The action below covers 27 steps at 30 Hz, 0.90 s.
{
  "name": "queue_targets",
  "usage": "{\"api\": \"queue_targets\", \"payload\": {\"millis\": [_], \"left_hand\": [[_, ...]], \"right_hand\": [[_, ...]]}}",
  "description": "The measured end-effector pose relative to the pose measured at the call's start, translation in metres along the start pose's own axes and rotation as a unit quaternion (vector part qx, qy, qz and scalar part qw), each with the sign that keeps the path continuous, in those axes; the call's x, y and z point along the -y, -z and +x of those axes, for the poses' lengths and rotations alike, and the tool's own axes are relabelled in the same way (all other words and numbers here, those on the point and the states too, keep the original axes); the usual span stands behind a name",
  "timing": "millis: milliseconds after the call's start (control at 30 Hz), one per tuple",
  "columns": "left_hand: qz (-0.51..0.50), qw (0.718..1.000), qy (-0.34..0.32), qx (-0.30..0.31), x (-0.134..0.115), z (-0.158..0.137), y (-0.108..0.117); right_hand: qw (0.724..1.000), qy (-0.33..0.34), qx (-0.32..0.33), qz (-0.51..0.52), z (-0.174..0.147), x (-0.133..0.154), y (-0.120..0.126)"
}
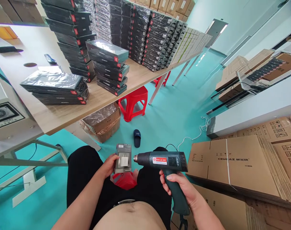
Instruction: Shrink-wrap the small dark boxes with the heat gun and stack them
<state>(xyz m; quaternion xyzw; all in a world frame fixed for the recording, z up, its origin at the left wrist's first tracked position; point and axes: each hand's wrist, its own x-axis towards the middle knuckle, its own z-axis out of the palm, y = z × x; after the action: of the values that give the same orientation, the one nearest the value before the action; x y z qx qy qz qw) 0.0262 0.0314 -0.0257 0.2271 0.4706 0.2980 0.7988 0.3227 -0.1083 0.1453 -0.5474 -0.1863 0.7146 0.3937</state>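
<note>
Wrapped round the handle of a dark green heat gun [168, 161], my right hand [179, 185] holds it level above my lap. The gun's metal nozzle points left, a small gap away from a grey boxed charger [123, 147]. A white plug is pictured or showing on the front of that box. My left hand [109, 165] grips the box by its left side, with some fingers hidden behind it. Below the box, part of a red stool [126, 181] shows between my legs.
A wooden-topped table [71, 116] bears stacks of film-wrapped black boxes [107, 67]. Under and beside it are a cardboard box [104, 123] and a red stool [134, 99]. A slipper [137, 138] lies on the floor. Flattened cartons [231, 159] are piled at right.
</note>
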Motion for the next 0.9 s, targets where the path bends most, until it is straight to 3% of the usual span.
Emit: {"api": "queue_targets", "payload": {"millis": [67, 133, 300, 500, 900], "left_hand": [[0.101, 0.991, -0.079, -0.045, 0.007, 0.008, 0.000], [0.174, 0.974, -0.138, -0.044, 0.009, 0.010, -0.002], [0.220, 0.951, -0.212, -0.050, 0.001, 0.005, -0.006], [0.244, 0.942, -0.228, -0.027, 0.003, 0.008, 0.000], [0.263, 0.938, -0.222, -0.040, 0.015, 0.019, 0.013]], "right_hand": [[1.000, 0.009, -0.007, 0.010, 0.001, 0.002, 0.002], [1.000, 0.013, -0.013, 0.016, 0.003, 0.003, 0.005], [0.999, 0.014, -0.025, 0.015, 0.013, 0.005, 0.010], [1.000, 0.007, -0.009, 0.004, 0.016, 0.011, 0.007], [0.998, 0.010, -0.007, -0.054, 0.023, 0.017, -0.002]]}}
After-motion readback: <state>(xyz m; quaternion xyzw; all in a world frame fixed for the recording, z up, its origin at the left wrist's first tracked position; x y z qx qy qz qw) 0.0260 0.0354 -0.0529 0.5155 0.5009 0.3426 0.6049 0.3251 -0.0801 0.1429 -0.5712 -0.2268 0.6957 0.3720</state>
